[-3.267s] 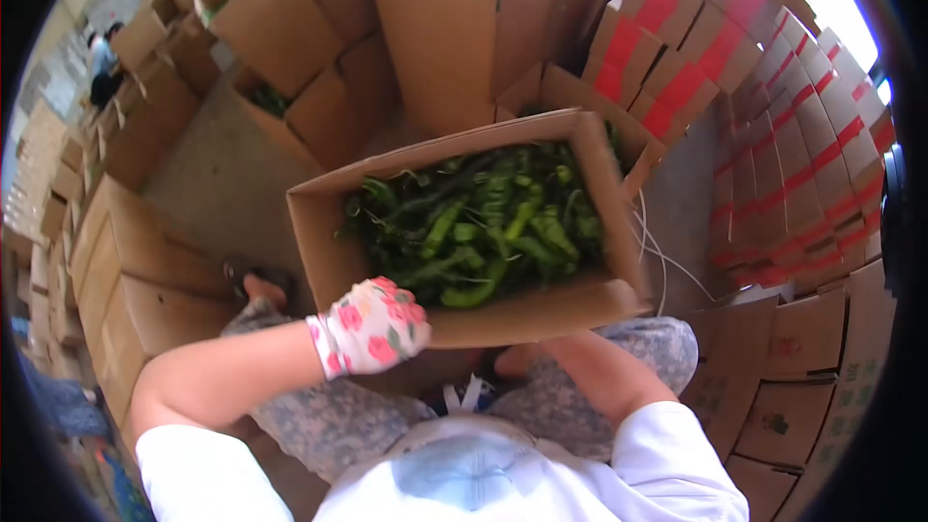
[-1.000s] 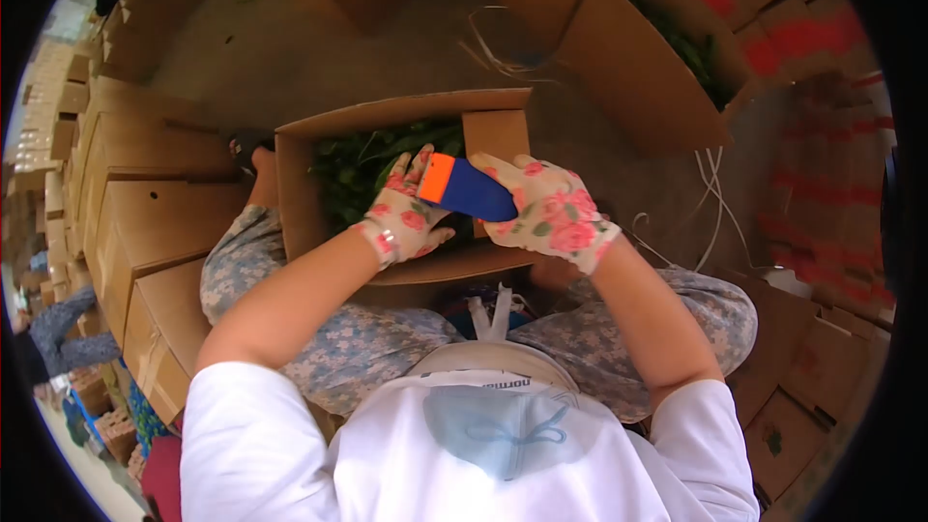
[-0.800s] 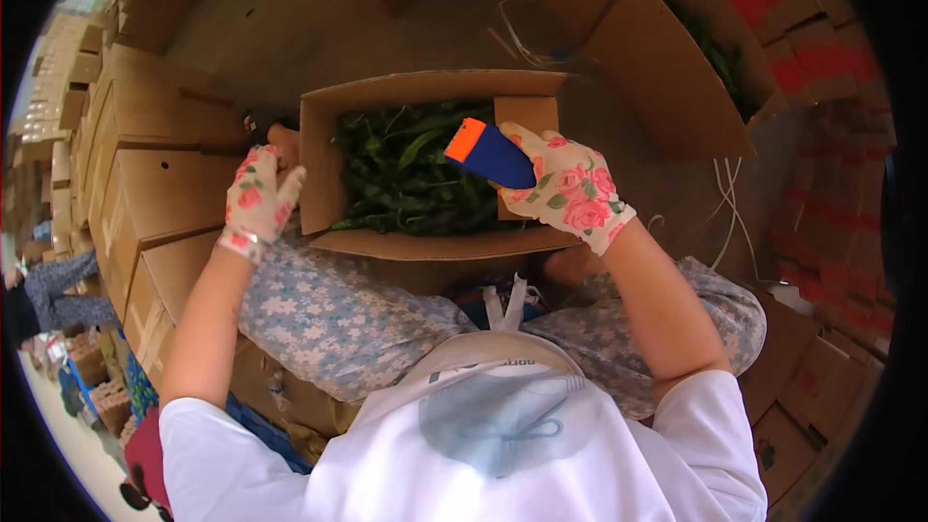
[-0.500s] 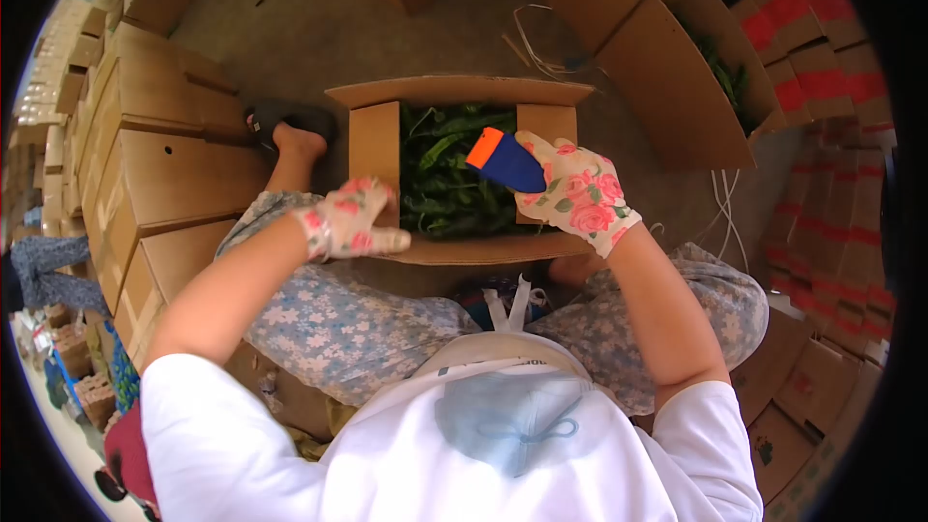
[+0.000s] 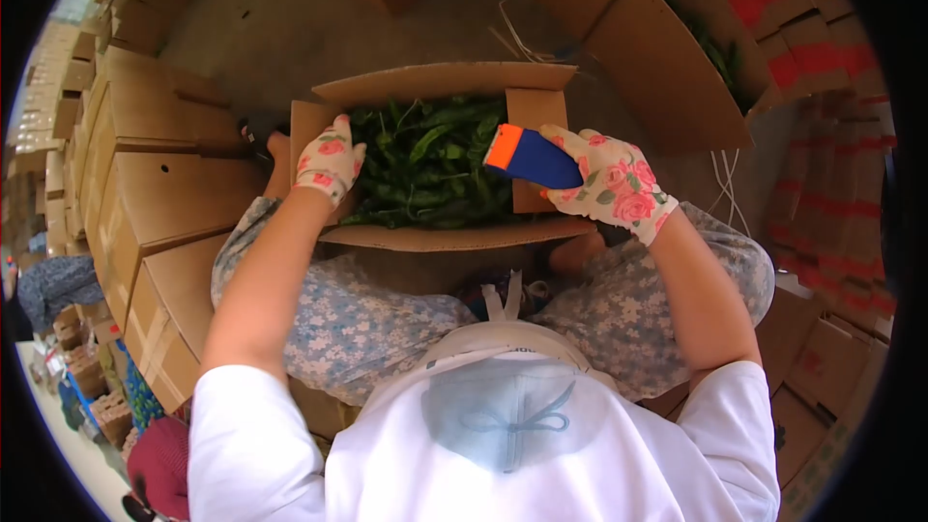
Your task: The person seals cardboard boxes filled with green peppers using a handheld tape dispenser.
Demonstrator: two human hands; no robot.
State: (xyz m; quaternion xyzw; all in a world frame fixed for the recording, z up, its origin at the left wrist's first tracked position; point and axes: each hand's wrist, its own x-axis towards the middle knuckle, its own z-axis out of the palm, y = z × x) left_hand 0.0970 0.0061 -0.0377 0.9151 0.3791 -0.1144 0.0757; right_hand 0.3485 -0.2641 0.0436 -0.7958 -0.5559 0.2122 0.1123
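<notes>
An open cardboard box (image 5: 435, 238) stands between my legs, full of long green peppers (image 5: 435, 155). My left hand (image 5: 331, 162), in a floral glove, is closed over the inner edge of the box's left flap (image 5: 307, 121). My right hand (image 5: 619, 179), gloved the same way, is wrapped around a flat blue hand tool with an orange end (image 5: 535, 157). The orange end points left, above the right flap (image 5: 536, 111) and the edge of the peppers. My glove hides part of the tool's grip.
Taped cartons (image 5: 184, 184) are stacked along my left. Another open box with green peppers (image 5: 715, 53) stands at the upper right, near red-marked cartons (image 5: 831, 184). White straps (image 5: 725, 179) lie on the floor. A person in dark red (image 5: 159, 464) is at the lower left.
My left hand has moved up and left onto the left flap, which now lies further out, showing more peppers. My right hand has shifted slightly right with the blue tool, now more level.
</notes>
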